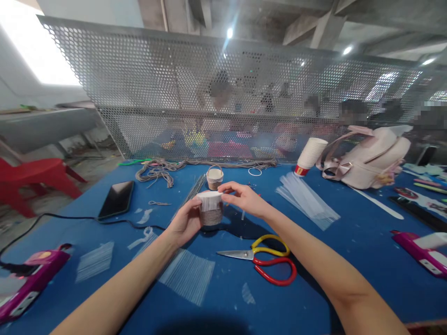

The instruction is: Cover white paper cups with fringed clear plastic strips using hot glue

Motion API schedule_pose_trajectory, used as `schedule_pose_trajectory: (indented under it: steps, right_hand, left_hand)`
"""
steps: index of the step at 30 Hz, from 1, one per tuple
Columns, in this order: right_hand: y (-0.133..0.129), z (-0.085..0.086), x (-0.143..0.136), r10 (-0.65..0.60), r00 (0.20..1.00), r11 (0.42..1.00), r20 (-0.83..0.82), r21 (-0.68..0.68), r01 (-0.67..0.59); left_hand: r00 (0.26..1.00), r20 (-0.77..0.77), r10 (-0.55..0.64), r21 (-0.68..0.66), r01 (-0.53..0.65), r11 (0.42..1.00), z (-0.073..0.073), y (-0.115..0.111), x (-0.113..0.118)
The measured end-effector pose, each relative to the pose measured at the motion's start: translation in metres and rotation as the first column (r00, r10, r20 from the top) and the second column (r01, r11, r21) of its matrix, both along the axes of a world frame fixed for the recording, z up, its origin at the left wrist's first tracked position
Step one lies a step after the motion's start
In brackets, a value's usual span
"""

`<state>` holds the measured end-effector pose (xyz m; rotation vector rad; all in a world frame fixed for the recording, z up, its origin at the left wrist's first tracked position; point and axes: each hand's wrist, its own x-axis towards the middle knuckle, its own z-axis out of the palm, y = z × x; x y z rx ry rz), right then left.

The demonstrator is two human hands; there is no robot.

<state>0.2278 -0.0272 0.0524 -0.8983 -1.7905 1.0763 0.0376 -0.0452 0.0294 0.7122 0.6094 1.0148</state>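
Note:
A small paper cup (211,216), its lower part wrapped in grey-brown cord and its upper part covered by a whitish ribbed strip, is held upright above the table. My left hand (184,222) is closed round its left side, thumb near the rim. At the right of the rim, my right hand (247,199) pinches the edge with thumb and fingertips; exactly what lies between them is hidden. Just behind stands a little basket (214,178) with a thin handle. Below the hands lie scissors (253,254) with one yellow and one red handle loop.
Sheer ribbed pieces (190,274) and longer translucent strips (307,200) lie on the blue table (167,311). A phone (117,197), grey cord (157,172), stacked paper cups (310,156), a pink backpack (370,156) and purple power strips (35,279) surround the hands. A perforated metal screen (146,88) rises behind.

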Motion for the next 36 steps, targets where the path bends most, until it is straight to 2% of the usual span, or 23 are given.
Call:
schedule_pose_trajectory:
  steps: [4, 9, 12, 15, 17, 19, 23, 28, 33, 36]
  right_hand:
    - [-0.004, -0.005, -0.005, -0.040, 0.994, 0.993, 0.105, 0.119, 0.028]
    - [-0.004, -0.008, -0.007, -0.063, 0.990, 0.989, 0.124, 0.137, 0.046]
    - [-0.003, -0.008, -0.006, 0.008, 0.998, 0.993, 0.055, 0.119, -0.015]
    - [-0.004, -0.008, -0.006, -0.043, 0.997, 0.971, -0.066, 0.231, 0.057]
    - [-0.007, -0.008, -0.007, -0.083, 0.993, 0.916, -0.081, 0.385, 0.108]
    - [-0.011, -0.009, -0.010, -0.069, 0.997, 0.850, -0.045, 0.520, 0.082]
    - [-0.016, -0.014, -0.015, -0.107, 0.993, 0.733, 0.044, 0.679, 0.049]
    - [-0.018, -0.015, -0.018, -0.233, 0.965, 0.620, 0.118, 0.782, 0.054]
    - [-0.019, -0.018, -0.021, -0.398, 0.887, 0.496, 0.234, 0.869, -0.006]
    - [-0.019, -0.019, -0.021, -0.449, 0.856, 0.444, 0.256, 0.895, -0.034]
  left_hand:
    - [0.999, 0.030, -0.019, -0.020, 0.020, 1.000, 0.000, -0.001, 0.001]
    - [1.000, -0.001, 0.003, -0.004, -0.003, 1.000, -0.004, -0.005, 0.002]
    - [1.000, -0.018, 0.025, 0.032, -0.024, 0.999, -0.003, -0.006, 0.003]
    - [0.999, 0.014, 0.048, 0.026, -0.048, 0.999, -0.002, -0.006, 0.003]
    - [0.997, 0.041, 0.071, 0.006, -0.071, 0.997, -0.002, -0.004, 0.002]
    - [0.994, 0.068, 0.086, -0.010, -0.085, 0.996, -0.003, -0.003, 0.002]
    - [0.991, 0.112, 0.068, -0.022, -0.066, 0.998, -0.008, -0.002, 0.004]
    - [0.990, 0.116, 0.082, -0.049, -0.077, 0.996, -0.008, -0.003, 0.007]
    - [0.987, 0.109, 0.116, -0.064, -0.109, 0.992, -0.007, -0.004, 0.008]
    - [0.987, 0.106, 0.123, -0.073, -0.116, 0.991, -0.009, -0.004, 0.009]
